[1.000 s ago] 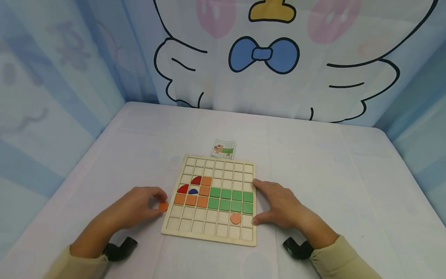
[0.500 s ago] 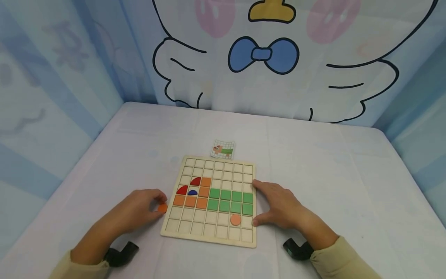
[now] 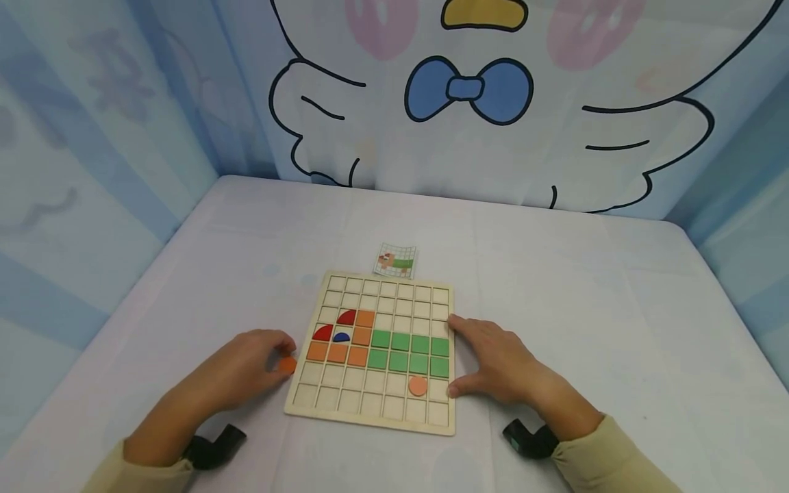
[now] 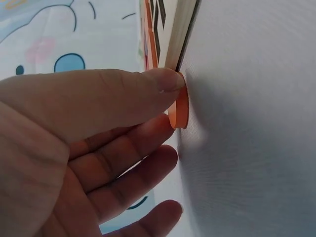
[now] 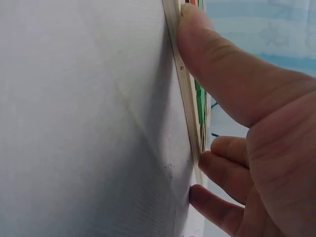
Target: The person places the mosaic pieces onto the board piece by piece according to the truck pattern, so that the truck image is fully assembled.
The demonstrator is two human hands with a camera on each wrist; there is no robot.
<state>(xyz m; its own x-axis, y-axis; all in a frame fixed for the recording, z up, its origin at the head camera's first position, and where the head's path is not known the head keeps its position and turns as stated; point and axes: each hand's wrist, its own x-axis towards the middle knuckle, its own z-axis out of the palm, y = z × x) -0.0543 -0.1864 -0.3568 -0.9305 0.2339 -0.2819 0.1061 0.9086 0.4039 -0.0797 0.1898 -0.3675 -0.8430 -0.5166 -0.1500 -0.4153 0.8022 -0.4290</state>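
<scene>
A wooden grid board (image 3: pixel 370 422) lies on the table with orange squares (image 3: pixel 337 352), green squares (image 3: pixel 399 341), two red quarter circles (image 3: pixel 322 333), a blue half circle (image 3: pixel 342 337) and a light orange round piece (image 3: pixel 418 386) on its cells. Beside the board's left edge, my left hand (image 3: pixel 240 363) pinches an orange disc (image 4: pixel 181 106) between thumb and fingers, the disc on its edge close over the tablecloth in the left wrist view. My right hand (image 3: pixel 502 359) touches the board's right edge with thumb and fingertips, fingers relaxed and spread.
Just behind the board lies a small picture card (image 3: pixel 394 261) showing a coloured grid figure. A white cloth covers the table (image 3: pixel 585 294). Printed curtains (image 3: pixel 468 150) hang at the back and both sides.
Both hands stay at the board's two sides, and the orange disc remains in my left fingers. The head view has shifted very slightly; the board's pieces are as before.
</scene>
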